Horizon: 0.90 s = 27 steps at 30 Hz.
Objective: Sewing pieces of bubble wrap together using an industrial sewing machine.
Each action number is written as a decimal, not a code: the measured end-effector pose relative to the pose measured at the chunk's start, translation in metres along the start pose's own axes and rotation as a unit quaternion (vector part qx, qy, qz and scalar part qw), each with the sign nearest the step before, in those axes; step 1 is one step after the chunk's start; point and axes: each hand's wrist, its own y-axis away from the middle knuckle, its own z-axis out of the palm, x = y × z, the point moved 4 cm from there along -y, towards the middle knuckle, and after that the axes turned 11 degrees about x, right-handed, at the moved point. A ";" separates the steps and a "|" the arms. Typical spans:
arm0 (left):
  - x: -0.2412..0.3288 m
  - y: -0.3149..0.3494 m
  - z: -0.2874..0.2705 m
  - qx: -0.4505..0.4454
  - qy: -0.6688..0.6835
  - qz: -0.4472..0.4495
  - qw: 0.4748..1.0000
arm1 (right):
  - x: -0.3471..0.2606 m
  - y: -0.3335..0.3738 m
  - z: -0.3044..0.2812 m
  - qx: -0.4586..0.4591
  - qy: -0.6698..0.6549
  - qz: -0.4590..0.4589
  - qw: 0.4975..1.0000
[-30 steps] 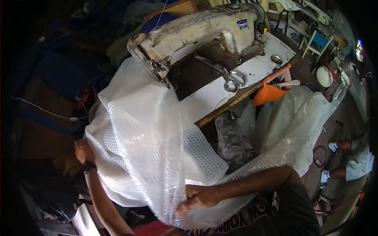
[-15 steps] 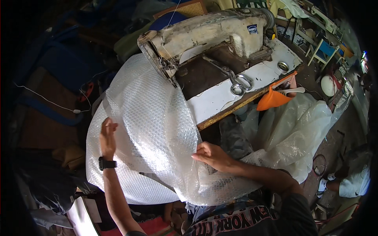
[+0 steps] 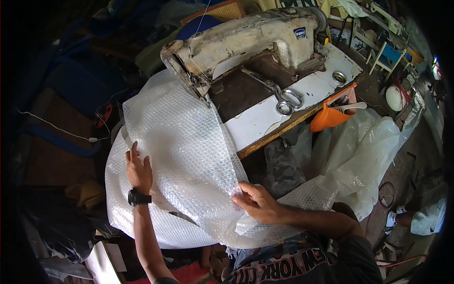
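Note:
A large sheet of clear bubble wrap (image 3: 189, 137) drapes from the needle end of an old, worn sewing machine (image 3: 250, 38) down over my lap. My left hand (image 3: 139, 169), a dark watch on its wrist, lies on the left part of the sheet with fingers extended and apart. At the sheet's right edge, just below the table corner, my right hand (image 3: 257, 201) pinches the bubble wrap between thumb and fingers. The upper edge of the sheet lies beneath the machine's needle area.
Metal scissors (image 3: 286, 102) and a small round metal ring (image 3: 338, 77) lie on the machine table (image 3: 250, 128). An orange pouch (image 3: 326, 118) holding tools hangs from its front edge. More plastic sheeting (image 3: 354, 151) is heaped at right. Another person's leg (image 3: 402, 220) shows at far right.
My left hand has moved slightly right and now rests on the sheet, its fingers more spread. The bubble wrap looks flatter near the needle. My right hand has shifted slightly down along the edge.

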 end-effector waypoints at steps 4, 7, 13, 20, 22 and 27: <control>0.133 -0.006 -0.024 0.021 0.114 0.126 0.985 | -0.019 0.017 -0.005 0.011 0.038 -0.042 0.998; 0.220 0.039 -0.030 -0.153 0.137 0.384 0.900 | -0.044 0.028 -0.005 -0.030 0.084 -0.088 0.992; 0.208 0.062 -0.055 -0.206 0.218 0.333 0.894 | -0.008 0.013 -0.042 -0.082 0.081 -0.120 0.986; 0.202 0.094 -0.081 -0.234 0.293 0.217 0.901 | 0.063 -0.043 -0.088 0.043 0.108 0.010 0.993; 0.196 0.097 -0.081 -0.218 0.312 0.176 0.908 | 0.063 -0.054 -0.075 0.033 0.133 -0.049 0.989; 0.196 0.096 -0.073 -0.275 0.393 -0.024 0.877 | 0.058 -0.043 -0.029 -0.116 0.081 0.107 0.984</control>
